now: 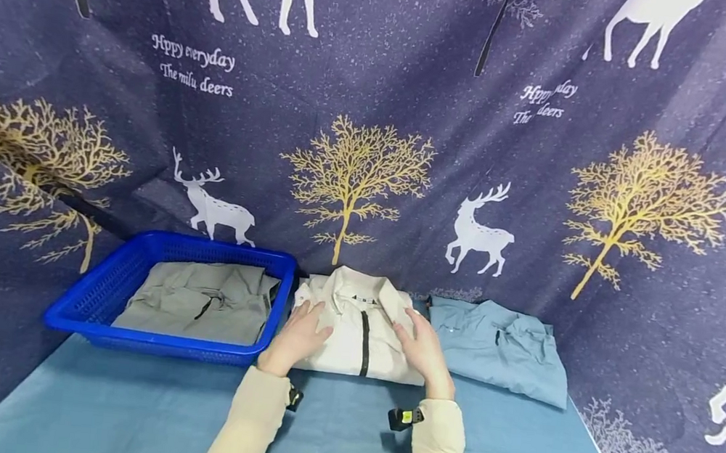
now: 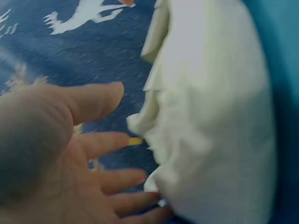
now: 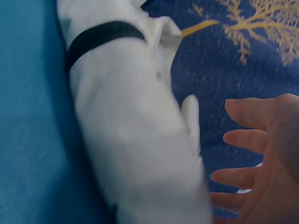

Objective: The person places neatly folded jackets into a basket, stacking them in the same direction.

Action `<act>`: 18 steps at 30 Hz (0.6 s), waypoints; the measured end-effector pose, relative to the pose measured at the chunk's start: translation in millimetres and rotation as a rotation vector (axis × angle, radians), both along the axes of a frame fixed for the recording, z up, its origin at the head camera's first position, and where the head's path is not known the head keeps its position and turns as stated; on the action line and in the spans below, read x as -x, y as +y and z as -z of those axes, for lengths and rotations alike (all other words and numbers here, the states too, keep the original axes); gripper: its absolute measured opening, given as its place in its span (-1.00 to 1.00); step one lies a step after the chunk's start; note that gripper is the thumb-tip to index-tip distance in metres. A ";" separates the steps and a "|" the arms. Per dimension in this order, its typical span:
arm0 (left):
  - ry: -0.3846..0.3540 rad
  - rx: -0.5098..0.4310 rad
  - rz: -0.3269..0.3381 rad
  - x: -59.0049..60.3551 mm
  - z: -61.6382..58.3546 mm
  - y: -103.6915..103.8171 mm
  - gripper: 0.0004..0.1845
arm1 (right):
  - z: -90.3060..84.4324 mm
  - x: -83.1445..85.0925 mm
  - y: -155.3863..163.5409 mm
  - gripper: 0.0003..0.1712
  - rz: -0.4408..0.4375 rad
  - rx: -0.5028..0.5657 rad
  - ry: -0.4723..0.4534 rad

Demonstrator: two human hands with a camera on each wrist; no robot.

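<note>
Head view: folded cream jacket (image 1: 360,328) lies on the blue table (image 1: 187,421), between a blue basket (image 1: 101,289) holding a grey garment (image 1: 198,305) and a folded light-blue shirt (image 1: 502,349). Left hand (image 1: 296,337) and right hand (image 1: 423,349) rest flat on its sides.

Left wrist view: left-hand fingers (image 2: 103,100) spread, straight, gripping nothing.

Right wrist view: right-hand fingers (image 3: 243,140) likewise apart beside the jacket.

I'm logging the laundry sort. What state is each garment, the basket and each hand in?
White zip-front jacket: folded, flat on the table, zip closed.
Grey-green garment: folded, lying inside the basket.
Light blue shirt: folded, on the table right of the jacket.
Blue plastic basket: upright, holding one garment.
Left hand: open, at the jacket's left edge.
Right hand: open, at its right edge.
</note>
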State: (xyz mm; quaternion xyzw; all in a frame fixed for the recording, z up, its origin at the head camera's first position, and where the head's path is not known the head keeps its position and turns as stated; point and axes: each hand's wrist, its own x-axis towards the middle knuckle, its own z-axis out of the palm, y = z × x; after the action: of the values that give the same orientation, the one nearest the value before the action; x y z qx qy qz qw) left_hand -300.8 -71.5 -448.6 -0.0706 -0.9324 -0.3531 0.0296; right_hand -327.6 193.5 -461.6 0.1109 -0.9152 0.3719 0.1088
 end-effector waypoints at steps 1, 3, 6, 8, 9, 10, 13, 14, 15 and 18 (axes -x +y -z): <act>-0.001 -0.010 -0.019 1.0 3.7 3.3 -0.37 | 2.6 0.2 3.1 -0.43 0.012 0.004 -0.005; 0.021 -0.025 -0.059 3.0 11.7 7.2 -0.37 | 8.3 0.1 8.5 -0.43 0.032 0.025 -0.023; 0.033 -0.029 -0.111 4.3 25.0 3.9 -0.36 | 21.8 0.2 10.9 -0.37 0.063 0.060 -0.079; 0.020 -0.040 -0.127 5.3 33.6 0.6 -0.34 | 30.3 0.5 11.6 -0.32 0.077 0.073 -0.119; 0.014 -0.049 -0.129 5.8 36.9 -0.9 -0.32 | 33.5 0.3 11.8 -0.30 0.083 0.078 -0.130; -0.001 -0.067 -0.130 6.2 39.4 -2.0 -0.30 | 36.3 0.6 12.0 -0.28 0.090 0.085 -0.144; -0.032 -0.123 -0.131 8.7 43.6 -3.4 -0.25 | 40.6 1.6 12.8 -0.22 0.088 0.118 -0.165; -0.045 -0.137 -0.129 9.4 43.8 -3.8 -0.23 | 40.8 2.0 13.1 -0.21 0.086 0.126 -0.169; -0.061 -0.146 -0.127 10.3 43.9 -4.2 -0.22 | 40.9 2.6 13.5 -0.20 0.082 0.130 -0.169; -0.104 -0.141 -0.114 12.5 42.7 -5.5 -0.20 | 38.3 4.2 13.5 -0.19 0.074 0.129 -0.174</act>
State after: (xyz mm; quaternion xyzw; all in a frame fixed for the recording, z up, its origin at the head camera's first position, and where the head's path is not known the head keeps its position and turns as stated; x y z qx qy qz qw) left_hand -313.3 -77.0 -491.3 0.0032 -0.9081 -0.4186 0.0063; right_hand -331.7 207.1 -499.9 0.0371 -0.8988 0.4340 0.0497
